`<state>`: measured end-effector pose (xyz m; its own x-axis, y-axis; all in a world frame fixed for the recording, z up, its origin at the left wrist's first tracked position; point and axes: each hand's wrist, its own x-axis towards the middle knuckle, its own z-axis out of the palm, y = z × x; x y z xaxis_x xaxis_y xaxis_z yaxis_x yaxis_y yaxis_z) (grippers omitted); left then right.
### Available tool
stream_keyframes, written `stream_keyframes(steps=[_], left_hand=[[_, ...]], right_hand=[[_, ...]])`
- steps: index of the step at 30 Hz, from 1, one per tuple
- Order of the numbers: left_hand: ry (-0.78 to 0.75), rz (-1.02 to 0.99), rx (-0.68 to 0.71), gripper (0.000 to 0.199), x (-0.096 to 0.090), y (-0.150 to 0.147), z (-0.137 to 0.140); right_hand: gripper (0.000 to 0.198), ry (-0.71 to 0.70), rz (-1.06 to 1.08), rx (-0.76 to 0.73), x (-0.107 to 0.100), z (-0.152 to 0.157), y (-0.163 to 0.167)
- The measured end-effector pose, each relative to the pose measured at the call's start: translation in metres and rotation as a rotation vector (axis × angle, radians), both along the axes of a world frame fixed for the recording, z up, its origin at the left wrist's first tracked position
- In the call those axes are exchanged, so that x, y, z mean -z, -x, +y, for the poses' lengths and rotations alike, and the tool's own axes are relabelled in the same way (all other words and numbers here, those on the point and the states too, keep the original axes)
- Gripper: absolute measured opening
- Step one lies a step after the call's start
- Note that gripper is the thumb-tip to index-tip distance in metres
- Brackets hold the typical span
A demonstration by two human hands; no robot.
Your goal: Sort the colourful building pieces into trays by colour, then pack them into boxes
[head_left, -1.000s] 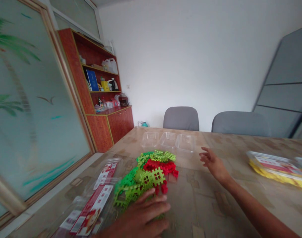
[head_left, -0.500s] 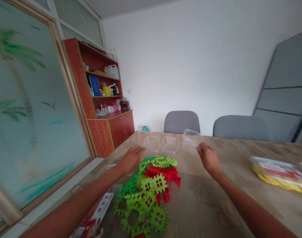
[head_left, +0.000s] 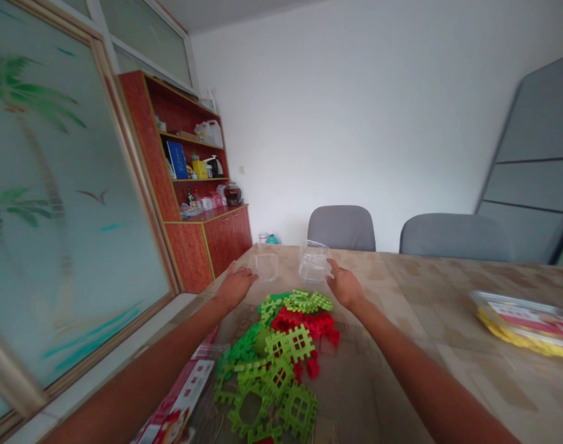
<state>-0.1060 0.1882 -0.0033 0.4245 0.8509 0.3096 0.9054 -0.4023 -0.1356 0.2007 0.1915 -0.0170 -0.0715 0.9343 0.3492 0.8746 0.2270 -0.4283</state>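
In the head view, my right hand (head_left: 345, 287) pinches the edge of a tilted clear plastic container (head_left: 314, 251). That container overlaps the place of another clear container on the table, and the see-through walls blur together. My left hand (head_left: 235, 287) has its fingers closed at the near left edge of a separate clear plastic tray (head_left: 266, 266). Between my forearms lies a pile of plastic building pieces: light green square lattice pieces (head_left: 296, 410), darker green pieces (head_left: 246, 345) and red pieces (head_left: 304, 322).
A printed card or package (head_left: 184, 394) lies under my left forearm. On the right sits a clear pack with yellow contents (head_left: 521, 320). Grey chairs (head_left: 341, 227) stand behind the patterned table (head_left: 429, 345). A wooden cabinet (head_left: 184, 246) and a frosted glass door flank the left.
My right hand has moved left with its container, over the spot of the middle container. My left hand and the left tray have shifted left.
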Motion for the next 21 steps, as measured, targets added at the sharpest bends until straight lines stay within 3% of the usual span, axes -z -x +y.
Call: stream_keyframes(steps=[3,7,12,16,18,21], left_hand=[[0.002,-0.051,0.000,0.021,0.004,0.004,-0.007],[-0.008,-0.144,0.046,0.032,0.008,-0.008,-0.020],[0.001,-0.238,0.200,0.031,0.003,-0.042,-0.049],[0.045,-0.280,0.352,0.027,-0.005,-0.080,-0.105],[0.087,-0.310,0.515,0.028,-0.007,-0.096,-0.141],[0.173,-0.179,0.687,0.024,-0.004,-0.113,-0.186]], right_hand=[[0.030,0.003,0.030,-0.041,0.006,-0.009,-0.011],[0.044,-0.015,0.099,-0.103,0.013,-0.021,-0.026],[0.034,-0.012,0.203,-0.198,0.021,-0.041,-0.043],[0.029,0.043,0.300,-0.266,0.027,-0.067,-0.070],[0.030,0.070,0.356,-0.278,0.030,-0.082,-0.087],[0.032,0.100,0.420,-0.267,0.028,-0.104,-0.111]])
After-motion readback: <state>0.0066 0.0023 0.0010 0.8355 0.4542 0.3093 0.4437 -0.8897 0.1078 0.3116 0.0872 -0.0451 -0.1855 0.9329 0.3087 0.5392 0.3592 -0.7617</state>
